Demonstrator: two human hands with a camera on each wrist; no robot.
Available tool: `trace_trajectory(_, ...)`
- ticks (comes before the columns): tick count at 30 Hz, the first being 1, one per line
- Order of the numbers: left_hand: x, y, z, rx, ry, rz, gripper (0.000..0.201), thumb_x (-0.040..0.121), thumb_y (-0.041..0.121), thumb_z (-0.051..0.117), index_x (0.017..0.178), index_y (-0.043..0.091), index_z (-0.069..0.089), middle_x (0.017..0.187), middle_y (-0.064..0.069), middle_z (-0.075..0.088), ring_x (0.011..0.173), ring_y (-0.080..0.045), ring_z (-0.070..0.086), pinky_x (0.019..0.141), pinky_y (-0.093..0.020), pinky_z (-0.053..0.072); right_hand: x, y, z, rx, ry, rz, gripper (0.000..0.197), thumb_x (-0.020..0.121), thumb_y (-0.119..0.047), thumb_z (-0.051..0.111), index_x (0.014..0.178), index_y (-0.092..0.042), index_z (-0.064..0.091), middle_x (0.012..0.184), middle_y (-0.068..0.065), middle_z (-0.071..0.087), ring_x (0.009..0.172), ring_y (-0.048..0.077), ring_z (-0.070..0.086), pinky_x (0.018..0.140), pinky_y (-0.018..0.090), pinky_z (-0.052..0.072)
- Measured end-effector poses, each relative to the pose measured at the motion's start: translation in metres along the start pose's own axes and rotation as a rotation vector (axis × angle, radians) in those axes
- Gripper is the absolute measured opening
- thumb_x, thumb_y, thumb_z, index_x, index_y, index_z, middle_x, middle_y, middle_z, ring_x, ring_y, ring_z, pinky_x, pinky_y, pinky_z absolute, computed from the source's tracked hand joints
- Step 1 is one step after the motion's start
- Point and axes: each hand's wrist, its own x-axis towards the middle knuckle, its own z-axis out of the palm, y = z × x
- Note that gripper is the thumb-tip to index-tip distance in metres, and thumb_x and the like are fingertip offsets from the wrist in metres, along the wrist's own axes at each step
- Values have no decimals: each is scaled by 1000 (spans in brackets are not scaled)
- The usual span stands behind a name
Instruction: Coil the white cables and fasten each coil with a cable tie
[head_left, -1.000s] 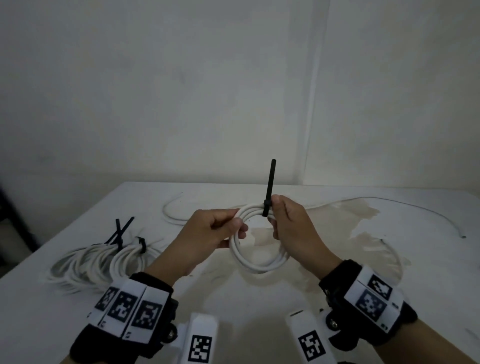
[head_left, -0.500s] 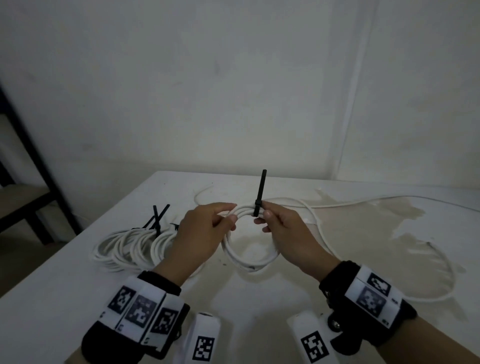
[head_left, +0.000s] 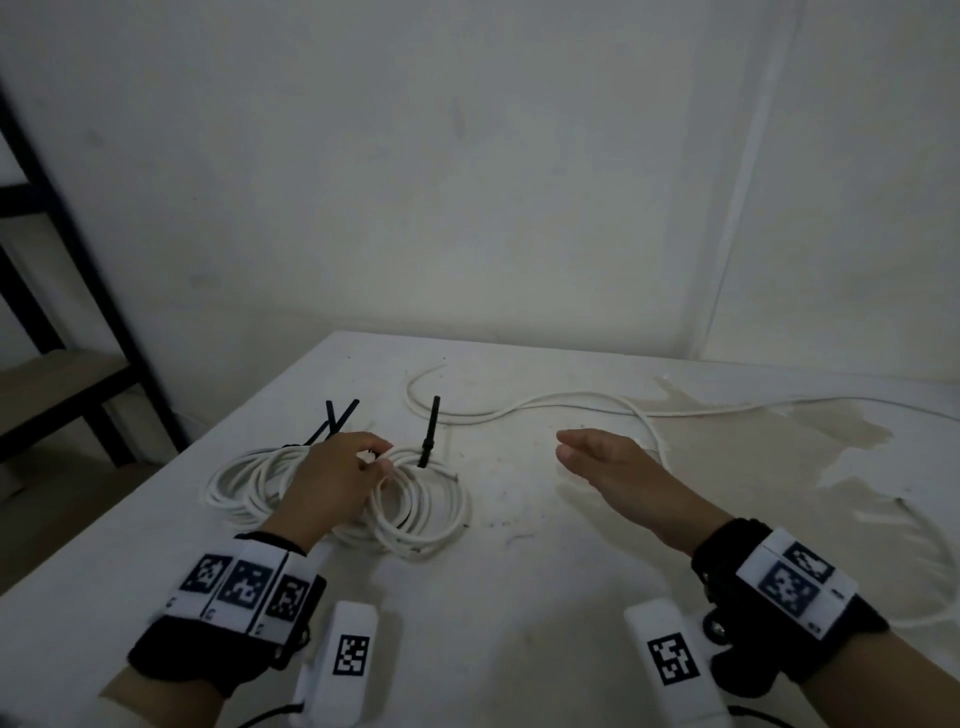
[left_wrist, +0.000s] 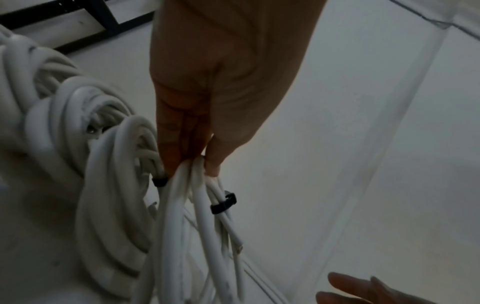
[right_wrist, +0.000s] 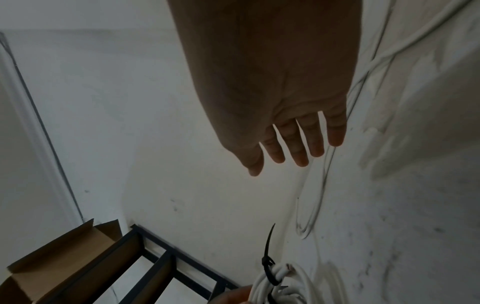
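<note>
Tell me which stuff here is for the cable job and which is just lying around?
For the job: tied coil in left hand, its black tie, finished coils, loose cable, open right hand.
Just there: metal shelf, cardboard box, table.

Middle of the table (head_left: 519, 571) is bare, so there's plenty of room to pass between the tied coils (head_left: 332, 493) on the left and the loose white cable (head_left: 545, 405) snaking across the far side and down the right. Black tie tails (head_left: 430, 431) stick up over the coils. A dark shelf frame (head_left: 78, 260) crowds the far-left edge.
</note>
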Motion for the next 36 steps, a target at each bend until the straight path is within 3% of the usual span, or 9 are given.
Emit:
trace_trajectory(3,5,-2,3,127,-19,-7,10,89,12,56,90,9,66,82,-5,62,71,-21,58,68,-26,36,-1,6,-3,-1,3,42,40,93,-31,51,131,-18,49,130,-1,53,113,9,51,90,20,34)
trace_trajectory(6,8,-3,7,215,-34,-48,21,89,14,58,105,6,66,111,-11,64,104,-27,58,82,-28,39,-2,10,-7,-2,7,62,38,93,-30,52,128,-19,50,125,-2,55,112,10,52,88,20,34)
trace_trajectory(8,9,0,10,279,-50,-59,27,90,15,56,112,3,63,120,-12,61,111,-27,56,88,-29,39,-3,11,-10,2,19,61,36,92,-30,53,127,-19,52,124,-1,56,112,11,53,88,20,35)
trace_trajectory(12,10,5,10,357,-25,-62,22,88,13,58,107,4,64,118,-12,62,108,-27,57,86,-30,40,-2,18,-21,-46,76,56,34,91,-29,55,123,-18,54,118,-2,56,109,10,53,87,21,35)
trace_trajectory(17,8,21,3,463,-7,-72,34,86,31,62,109,7,58,111,-12,63,100,-28,58,75,-29,38,3,40,-42,-187,183,62,32,90,-28,57,119,-15,57,123,2,55,109,11,48,89,24,34)
trace_trajectory(22,13,48,6,352,29,21,38,87,35,60,117,12,57,110,-8,65,103,-23,58,78,-27,39,8,54,-57,-233,251,98,31,89,-25,59,116,-11,57,124,10,55,112,22,51,89,29,37)
trace_trajectory(29,36,81,30,309,-21,125,28,92,28,54,114,12,60,114,-10,63,106,-27,57,86,-31,43,22,62,-60,-607,114,261,55,88,-24,59,134,-6,34,134,18,35,122,31,40,98,31,35)
trace_trajectory(33,50,104,56,346,-85,181,28,93,25,50,117,13,58,117,-10,62,107,-28,57,85,-30,43,31,64,-61,-638,86,267,52,88,-9,52,135,-6,28,130,20,41,118,33,44,94,33,39)
trace_trajectory(36,62,116,79,363,-139,211,27,94,19,47,117,8,56,116,-13,61,104,-29,57,83,-29,43,34,66,-66,-664,67,291,46,91,-9,44,134,-6,29,131,19,39,119,33,44,93,32,38)
